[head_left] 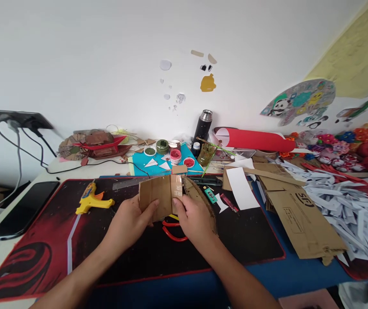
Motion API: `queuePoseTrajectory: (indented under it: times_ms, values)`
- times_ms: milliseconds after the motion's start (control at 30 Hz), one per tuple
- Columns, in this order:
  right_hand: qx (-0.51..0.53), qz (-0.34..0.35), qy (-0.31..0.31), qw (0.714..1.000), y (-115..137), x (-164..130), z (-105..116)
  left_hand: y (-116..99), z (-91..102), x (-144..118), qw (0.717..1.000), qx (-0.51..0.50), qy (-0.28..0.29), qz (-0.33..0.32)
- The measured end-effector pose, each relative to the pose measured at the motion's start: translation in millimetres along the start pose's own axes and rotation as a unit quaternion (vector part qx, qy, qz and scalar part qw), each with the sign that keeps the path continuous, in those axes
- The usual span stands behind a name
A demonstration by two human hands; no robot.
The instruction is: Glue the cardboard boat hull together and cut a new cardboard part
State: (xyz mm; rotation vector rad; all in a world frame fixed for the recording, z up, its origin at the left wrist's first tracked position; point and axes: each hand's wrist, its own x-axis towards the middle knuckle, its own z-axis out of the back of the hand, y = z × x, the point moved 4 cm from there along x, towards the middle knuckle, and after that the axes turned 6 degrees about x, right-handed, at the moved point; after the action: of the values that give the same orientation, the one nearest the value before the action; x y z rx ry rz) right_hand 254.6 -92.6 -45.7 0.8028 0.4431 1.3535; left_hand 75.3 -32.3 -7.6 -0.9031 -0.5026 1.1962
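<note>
My left hand and my right hand together hold a folded piece of brown cardboard upright above the black and red desk mat. The left thumb presses its front face; the right hand grips its right part, where a curved cardboard piece bends back. Red-handled scissors lie on the mat just under my hands. A yellow glue gun lies to the left of the hands.
A phone lies at the left edge. Paint pots and a black flask stand at the back by the wall. Flat cardboard sheets, white paper, a red paper roll and a pile of paper strips fill the right side.
</note>
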Motion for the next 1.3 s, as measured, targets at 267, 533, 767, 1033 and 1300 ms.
queuePoseTrajectory:
  times_ms: [267, 533, 767, 1033, 1300]
  values:
    - [0.165, -0.059, 0.006, 0.985, -12, 3, -12, 14, 1.5, 14, 0.999, -0.038, -0.003, 0.025]
    - [0.382, -0.148, 0.083, 0.908, -2, -2, -11, 7, 2.3, 7, 0.98, -0.181, 0.06, 0.054]
    - [0.185, -0.084, 0.002, 0.979, -1, -1, -12, 15, -3.2, 5, 0.994, -0.11, -0.001, 0.026]
    - [0.305, -0.11, 0.042, 0.945, -11, -2, -20, 19, -2.6, 18, 0.991, -0.129, -0.002, 0.036]
    - [0.525, -0.062, 0.221, 0.82, 24, -6, 5, 36, -4.1, 11, 0.919, -0.37, 0.081, 0.112]
